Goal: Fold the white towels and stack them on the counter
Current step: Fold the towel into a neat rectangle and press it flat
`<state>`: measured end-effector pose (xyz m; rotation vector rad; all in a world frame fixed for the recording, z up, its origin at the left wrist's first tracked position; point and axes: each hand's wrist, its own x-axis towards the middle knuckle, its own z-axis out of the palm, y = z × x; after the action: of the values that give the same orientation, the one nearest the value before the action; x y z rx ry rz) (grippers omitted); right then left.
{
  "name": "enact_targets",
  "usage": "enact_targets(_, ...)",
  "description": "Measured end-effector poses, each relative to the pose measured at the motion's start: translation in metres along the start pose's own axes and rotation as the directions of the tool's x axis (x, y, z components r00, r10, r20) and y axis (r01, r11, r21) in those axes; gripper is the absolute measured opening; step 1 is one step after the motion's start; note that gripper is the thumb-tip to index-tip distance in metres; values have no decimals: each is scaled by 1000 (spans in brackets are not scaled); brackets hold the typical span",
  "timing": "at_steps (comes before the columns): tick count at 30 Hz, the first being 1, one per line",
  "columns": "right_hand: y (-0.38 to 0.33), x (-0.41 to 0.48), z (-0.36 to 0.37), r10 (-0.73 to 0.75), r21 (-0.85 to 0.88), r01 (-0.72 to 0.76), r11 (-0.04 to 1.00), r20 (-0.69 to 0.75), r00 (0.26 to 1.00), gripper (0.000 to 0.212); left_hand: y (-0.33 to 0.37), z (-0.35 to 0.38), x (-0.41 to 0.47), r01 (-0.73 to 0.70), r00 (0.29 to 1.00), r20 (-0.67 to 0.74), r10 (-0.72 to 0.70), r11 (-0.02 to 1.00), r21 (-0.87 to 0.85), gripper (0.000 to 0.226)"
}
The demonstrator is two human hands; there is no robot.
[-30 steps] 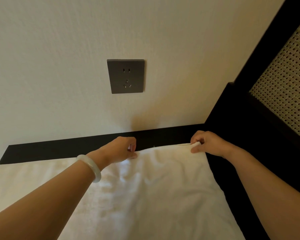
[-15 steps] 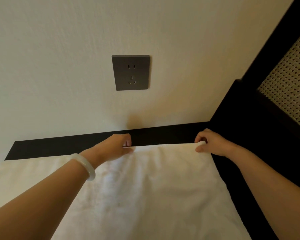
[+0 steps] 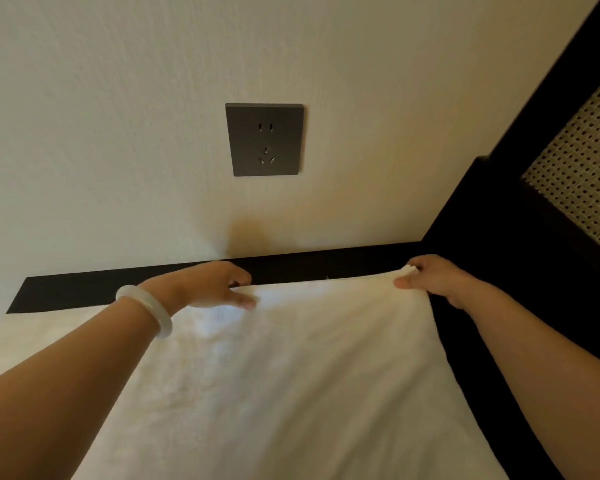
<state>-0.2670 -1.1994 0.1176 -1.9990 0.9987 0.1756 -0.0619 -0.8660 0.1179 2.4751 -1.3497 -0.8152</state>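
A large white towel [image 3: 291,368] is spread over the dark counter [image 3: 84,292] and fills the lower part of the view. My left hand [image 3: 215,285], with a pale bangle on the wrist, pinches the towel's far edge near its middle, thumb on top. My right hand [image 3: 433,277] pinches the far right corner, which is lifted a little off the counter. The far edge runs taut between the two hands, close to the wall. The towel's near part runs out of view at the bottom.
A cream wall rises right behind the counter and carries a grey power socket [image 3: 264,139]. A dark frame with a woven cane panel [image 3: 582,168] closes off the right side. A strip of bare counter shows along the wall.
Both hands have carried the towel's far edge a little farther toward the wall and stretched it out straighter. The right corner is now raised slightly.
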Motion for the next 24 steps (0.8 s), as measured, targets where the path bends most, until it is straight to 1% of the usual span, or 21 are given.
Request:
enact_targets(2, -1, 1, 12, 5, -17, -7, 1000, -95, 995, 25, -5, 3, 0, 27, 999, -18, -27, 999, -20, 40)
enact_targets(4, -3, 2, 30, -26, -93, 4, 996, -233, 972, 36, -6, 7, 1, 33, 998, -58, -35, 999, -42, 30)
enact_targets(6, 2, 3, 48, -84, -214, -1, 977, -384, 919, 39, -3, 14, 0, 20, 990, -138, -26, 999, -45, 22)
enact_targets(8, 9, 1, 59, -181, -346, -1, 938, -492, 852, 35, 3, 26, 1, 12, 969, -247, -5, 1000, 26, 17)
enact_targets(10, 13, 3, 62, -256, -446, -2, 895, -517, 817, 33, 9, 37, 2, 49, 939, -345, -3, 991, 125, 19)
enact_targets(11, 13, 4, 62, -257, -463, -20, 886, -527, 810, 34, 10, 42, 3, 85, 926, -377, -21, 985, 153, 21)
enact_targets(13, 13, 6, 60, -232, -454, -54, 889, -552, 801, 39, 11, 50, 7, 128, 892, -449, -46, 980, 154, 24)
enact_targets(15, 11, 3, 59, -250, -482, -78, 873, -578, 777, 47, 16, 60, 16, 123, 834, -551, 36, 960, 250, 24)
enact_targets(16, 9, -1, 61, -311, -530, -59, 846, -581, 753, 51, 25, 65, 20, 110, 801, -590, 101, 944, 311, 29)
enact_targets(17, 5, -8, 67, -408, -579, 14, 815, -557, 724, 54, 38, 70, 24, 66, 790, -591, 162, 936, 345, 38)
enact_targets(18, 4, -18, 75, -513, -624, 122, 772, -498, 700, 58, 54, 76, 26, -2, 806, -550, 218, 931, 365, 47)
enact_targets(19, 6, -28, 84, -595, -671, 233, 704, -377, 710, 65, 72, 83, 29, -72, 839, -479, 260, 924, 376, 54)
enact_targets(20, 10, -38, 93, -613, -712, 308, 631, -213, 761, 74, 87, 90, 31, -132, 874, -390, 290, 914, 384, 58)
enact_targets(21, 17, -45, 97, -559, -730, 336, 596, -77, 825, 83, 97, 96, 32, -171, 904, -303, 301, 906, 388, 61)
enact_targets(22, 26, -46, 95, -480, -729, 306, 612, -36, 876, 86, 102, 100, 34, -181, 934, -222, 279, 907, 380, 62)
enact_targets(23, 33, -42, 87, -410, -708, 239, 665, -79, 909, 80, 103, 104, 35, -168, 950, -185, 251, 911, 376, 64)
enact_targets(24, 36, -40, 76, -344, -667, 165, 726, -145, 928, 72, 101, 106, 35, -153, 950, -196, 244, 908, 389, 65)
